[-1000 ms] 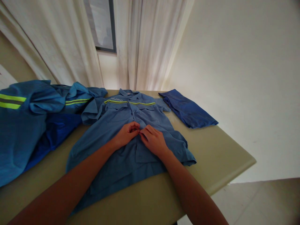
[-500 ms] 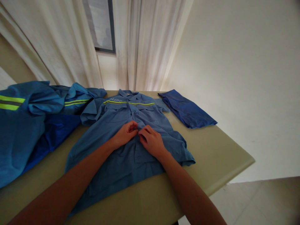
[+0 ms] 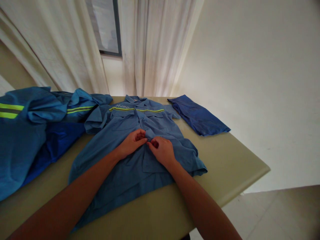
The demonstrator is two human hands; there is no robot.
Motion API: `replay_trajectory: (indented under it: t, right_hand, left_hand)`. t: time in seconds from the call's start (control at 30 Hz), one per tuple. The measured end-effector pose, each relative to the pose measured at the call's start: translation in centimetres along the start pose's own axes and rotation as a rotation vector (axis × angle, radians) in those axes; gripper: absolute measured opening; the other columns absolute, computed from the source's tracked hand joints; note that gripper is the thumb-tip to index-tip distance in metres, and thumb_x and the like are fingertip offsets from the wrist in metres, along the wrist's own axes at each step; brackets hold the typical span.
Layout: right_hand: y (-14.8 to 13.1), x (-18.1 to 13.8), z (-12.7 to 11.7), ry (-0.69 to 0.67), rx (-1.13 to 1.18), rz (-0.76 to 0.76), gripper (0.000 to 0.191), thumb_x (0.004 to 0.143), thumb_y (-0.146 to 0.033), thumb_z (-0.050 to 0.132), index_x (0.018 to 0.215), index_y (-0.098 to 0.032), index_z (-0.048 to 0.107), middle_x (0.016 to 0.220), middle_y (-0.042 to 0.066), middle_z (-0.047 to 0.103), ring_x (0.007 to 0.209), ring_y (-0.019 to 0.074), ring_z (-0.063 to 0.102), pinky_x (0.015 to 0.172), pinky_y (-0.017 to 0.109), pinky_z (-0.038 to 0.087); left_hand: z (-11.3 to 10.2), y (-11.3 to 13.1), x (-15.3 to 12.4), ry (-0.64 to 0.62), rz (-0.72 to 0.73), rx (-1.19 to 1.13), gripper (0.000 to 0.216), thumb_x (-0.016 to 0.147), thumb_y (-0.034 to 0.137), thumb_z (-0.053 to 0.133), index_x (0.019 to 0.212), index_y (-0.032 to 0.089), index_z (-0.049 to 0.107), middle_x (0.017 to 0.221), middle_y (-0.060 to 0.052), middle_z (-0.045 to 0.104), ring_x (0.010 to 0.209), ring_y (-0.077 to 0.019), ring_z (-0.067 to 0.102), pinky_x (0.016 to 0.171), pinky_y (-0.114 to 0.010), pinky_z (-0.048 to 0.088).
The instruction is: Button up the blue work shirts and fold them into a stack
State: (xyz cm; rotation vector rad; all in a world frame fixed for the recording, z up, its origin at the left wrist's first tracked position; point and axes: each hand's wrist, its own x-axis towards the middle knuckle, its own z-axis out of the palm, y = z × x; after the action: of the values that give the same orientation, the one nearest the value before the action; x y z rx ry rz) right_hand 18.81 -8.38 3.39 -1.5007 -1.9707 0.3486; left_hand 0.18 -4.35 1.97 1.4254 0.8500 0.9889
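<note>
A blue short-sleeved work shirt (image 3: 122,183) lies front up, its collar towards the far edge and a yellow-green stripe across the chest. At the front placket, about mid-length, my left hand (image 3: 133,142) pinches the cloth between thumb and fingers. My right hand (image 3: 162,149) grips the placket just beside it, the fingertips of both hands almost meeting. Whether a button sits between the fingertips is hidden. Below the hands the placket continues down to the hem, and the right-hand lower part of the shirt is wrinkled.
The shirt rests on a pale green-beige table (image 3: 225,163) with a rounded corner at the right. Folded dark blue trousers (image 3: 200,116) lie at the far right. Other blue garments with reflective stripes (image 3: 22,140) are heaped at the left. Curtains (image 3: 160,50) hang behind.
My right hand's fingers have curled a little more at the placket, while my left hand stays almost in place. The view has shifted very slightly.
</note>
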Motion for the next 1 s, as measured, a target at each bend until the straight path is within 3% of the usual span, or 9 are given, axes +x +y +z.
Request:
replay_trajectory:
  t: [0.47, 0.67, 0.83, 1.0]
  right_hand:
    - [-0.4, -0.1, 0.6, 0.047, 0.245, 0.144, 0.009, 0.083, -0.029, 0.077, 0.079, -0.021, 0.076, 0.066, -0.001, 0.071, 0.058, 0.0136, 0.062, 0.061, 0.025, 0.044]
    - [0.0, 0.1, 0.6, 0.019, 0.366, 0.185, 0.009, 0.08, -0.027, 0.073, 0.075, -0.019, 0.072, 0.06, -0.003, 0.064, 0.053, 0.0113, 0.055, 0.056, 0.023, 0.041]
    - [0.2, 0.1, 0.6, 0.013, 0.429, 0.199, 0.015, 0.081, -0.032, 0.072, 0.076, -0.019, 0.071, 0.065, -0.001, 0.067, 0.056, 0.0121, 0.058, 0.054, 0.023, 0.042]
    - [0.8, 0.3, 0.8, -0.062, 0.537, 0.23, 0.025, 0.082, -0.042, 0.074, 0.078, -0.017, 0.071, 0.065, 0.0, 0.067, 0.055, 0.0115, 0.056, 0.05, 0.021, 0.04]
  left_hand:
    - [0.1, 0.3, -0.2, 0.114, -0.031, 0.022, 0.041, 0.074, 0.048, 0.082, 0.09, 0.02, 0.057, 0.074, 0.004, 0.063, 0.068, -0.0127, 0.059, 0.068, -0.027, 0.048]
    - [0.3, 0.1, -0.2, 0.118, -0.037, 0.039, 0.042, 0.074, 0.051, 0.081, 0.093, 0.02, 0.058, 0.078, 0.001, 0.067, 0.074, -0.0159, 0.065, 0.072, -0.03, 0.053]
    - [0.2, 0.1, -0.2, 0.117, 0.023, 0.113, 0.04, 0.073, 0.044, 0.084, 0.092, 0.019, 0.059, 0.081, 0.0, 0.068, 0.076, -0.0155, 0.066, 0.073, -0.03, 0.053]
    - [0.3, 0.4, -0.4, 0.114, -0.006, 0.077, 0.042, 0.071, 0.045, 0.086, 0.09, 0.02, 0.059, 0.075, 0.003, 0.066, 0.068, -0.0139, 0.063, 0.067, -0.028, 0.05]
